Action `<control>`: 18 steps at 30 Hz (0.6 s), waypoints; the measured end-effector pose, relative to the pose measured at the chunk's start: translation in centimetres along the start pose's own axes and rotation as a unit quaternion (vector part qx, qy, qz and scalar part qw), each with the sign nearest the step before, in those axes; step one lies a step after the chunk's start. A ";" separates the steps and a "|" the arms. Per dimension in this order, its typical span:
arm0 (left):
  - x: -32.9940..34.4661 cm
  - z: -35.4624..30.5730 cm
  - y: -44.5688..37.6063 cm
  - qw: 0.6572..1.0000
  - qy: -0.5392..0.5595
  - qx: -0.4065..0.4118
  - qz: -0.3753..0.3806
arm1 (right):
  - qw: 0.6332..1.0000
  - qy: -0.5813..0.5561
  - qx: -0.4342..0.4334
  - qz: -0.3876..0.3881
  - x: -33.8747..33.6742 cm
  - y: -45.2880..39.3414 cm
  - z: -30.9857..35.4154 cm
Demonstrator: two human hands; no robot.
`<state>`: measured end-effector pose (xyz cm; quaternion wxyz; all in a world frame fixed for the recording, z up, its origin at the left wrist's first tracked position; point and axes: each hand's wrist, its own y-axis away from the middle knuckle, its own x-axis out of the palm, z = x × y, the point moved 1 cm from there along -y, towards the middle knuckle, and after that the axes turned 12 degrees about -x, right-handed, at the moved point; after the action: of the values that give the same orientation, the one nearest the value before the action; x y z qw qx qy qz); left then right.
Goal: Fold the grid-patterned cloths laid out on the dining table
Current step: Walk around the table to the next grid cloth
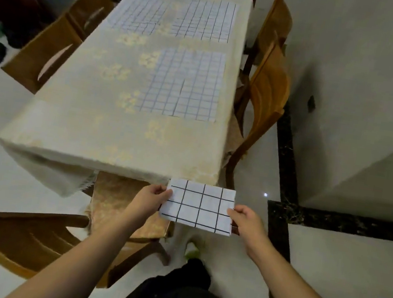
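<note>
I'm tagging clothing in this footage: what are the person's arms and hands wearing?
Nothing shows on them. The left hand and right hand are bare, with no gloves, rings or watch in view. Both forearms are uncovered right down to the frame edge, so no sleeves show.

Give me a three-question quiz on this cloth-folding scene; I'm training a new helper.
1. True or false: the folded cloth lies on the table.
2. How many cloths lie flat on the table?
3. Which grip holds the folded cloth? A) left hand only B) right hand only C) both

Key: 1 false, it is held in the air off the table's near edge; 2 three; 3 C.
</note>
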<state>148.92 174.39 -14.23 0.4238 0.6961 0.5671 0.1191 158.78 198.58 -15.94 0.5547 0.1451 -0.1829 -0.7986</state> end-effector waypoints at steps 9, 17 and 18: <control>-1.7 -2.2 -6.8 0.999 0.011 0.022 -0.036 | 0.993 0.102 0.027 0.057 2.8 -8.2 2.5; -3.3 -4.2 -11.8 0.998 -0.041 0.006 -0.048 | 0.979 0.179 0.046 0.089 4.9 -13.8 3.5; -3.4 -4.5 -12.4 0.997 -0.053 0.007 -0.051 | 0.976 0.191 0.045 0.092 5.1 -14.3 3.8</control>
<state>136.37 173.39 -19.38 0.4538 0.6747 0.5794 0.0564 143.47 198.86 -19.23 0.6432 0.3028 -0.1220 -0.6926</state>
